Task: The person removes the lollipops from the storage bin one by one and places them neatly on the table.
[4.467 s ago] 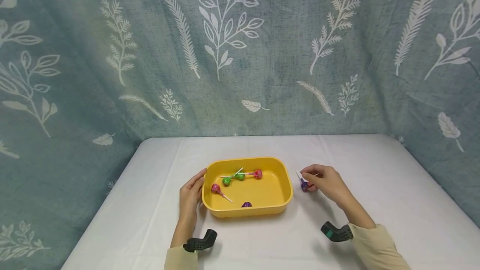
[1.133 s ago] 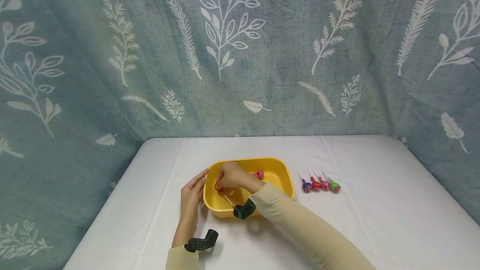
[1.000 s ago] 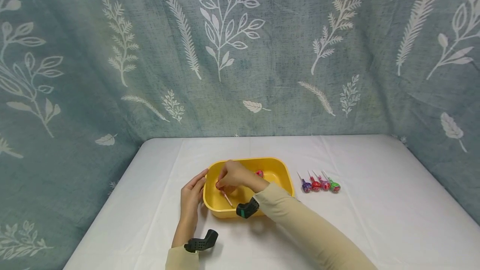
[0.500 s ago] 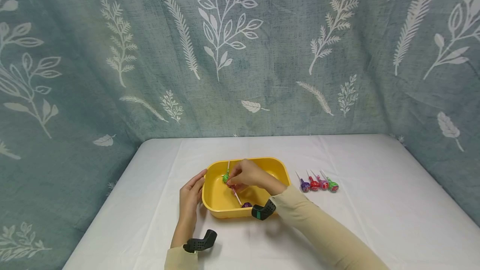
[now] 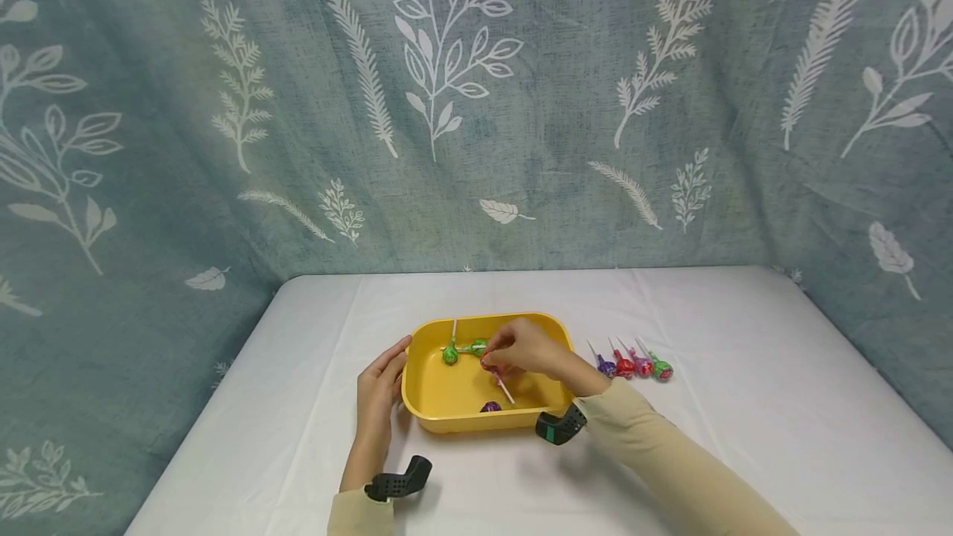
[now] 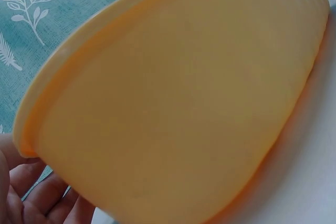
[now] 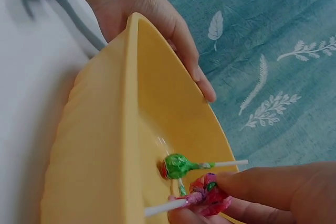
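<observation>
My right hand (image 5: 524,347) pinches a pink-wrapped lollipop (image 7: 207,195) by its candy head, inside the yellow tray (image 5: 484,422); its white stick points down and right in the head view. My left hand (image 5: 377,391) rests against the tray's left end, fingers laid along the outer wall and rim. Inside the tray lie a green lollipop (image 5: 450,355) with its stick toward the back, another green lollipop (image 5: 477,346) beside it, and a purple lollipop (image 5: 490,407) partly hidden by the front wall. The right hand covers part of the tray's back right.
Right of the tray, a row on the white tablecloth (image 5: 752,404) holds a purple lollipop (image 5: 606,367), a red lollipop (image 5: 624,366), a pink lollipop (image 5: 644,366) and a green lollipop (image 5: 662,370). Behind the table hangs a leaf-patterned curtain (image 5: 566,106).
The right hand went from the lollipop row to the tray's left end, took hold of the pink lollipop and carried it rightward. One green lollipop's stick swung toward the back. The left hand stayed.
</observation>
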Demonstrator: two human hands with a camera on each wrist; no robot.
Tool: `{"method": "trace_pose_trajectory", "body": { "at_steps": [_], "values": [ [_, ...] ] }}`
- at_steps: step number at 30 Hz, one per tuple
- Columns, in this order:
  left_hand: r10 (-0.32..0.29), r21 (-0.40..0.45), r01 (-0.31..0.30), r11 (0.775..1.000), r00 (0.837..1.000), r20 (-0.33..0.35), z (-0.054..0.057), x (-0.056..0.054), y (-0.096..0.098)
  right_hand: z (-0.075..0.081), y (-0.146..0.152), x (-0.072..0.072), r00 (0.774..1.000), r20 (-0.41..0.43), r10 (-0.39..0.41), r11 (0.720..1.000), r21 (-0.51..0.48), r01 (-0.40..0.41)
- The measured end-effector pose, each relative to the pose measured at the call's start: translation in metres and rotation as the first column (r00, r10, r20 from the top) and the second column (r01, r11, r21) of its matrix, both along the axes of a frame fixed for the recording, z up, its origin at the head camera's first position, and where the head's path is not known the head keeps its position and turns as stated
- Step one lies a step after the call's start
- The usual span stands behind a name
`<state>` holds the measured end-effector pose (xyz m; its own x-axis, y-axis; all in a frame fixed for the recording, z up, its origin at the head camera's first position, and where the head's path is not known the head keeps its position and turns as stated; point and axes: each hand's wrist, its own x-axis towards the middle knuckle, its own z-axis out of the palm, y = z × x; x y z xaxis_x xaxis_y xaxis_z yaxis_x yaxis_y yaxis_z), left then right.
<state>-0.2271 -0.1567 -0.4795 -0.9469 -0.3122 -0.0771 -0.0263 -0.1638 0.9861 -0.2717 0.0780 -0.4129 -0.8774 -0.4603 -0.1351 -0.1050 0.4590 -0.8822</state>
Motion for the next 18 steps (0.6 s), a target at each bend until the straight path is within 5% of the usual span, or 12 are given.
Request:
{"method": "trace_pose_trajectory", "body": {
  "at_steps": [18],
  "values": [
    [-0.011, -0.027, 0.011, 1.000, 1.000, 0.013, 0.000, 0.001, 0.001, 0.011, 0.053, 0.020, 0.974, 0.037, -0.221, 0.973, -0.060, 0.223]
  ]
}}
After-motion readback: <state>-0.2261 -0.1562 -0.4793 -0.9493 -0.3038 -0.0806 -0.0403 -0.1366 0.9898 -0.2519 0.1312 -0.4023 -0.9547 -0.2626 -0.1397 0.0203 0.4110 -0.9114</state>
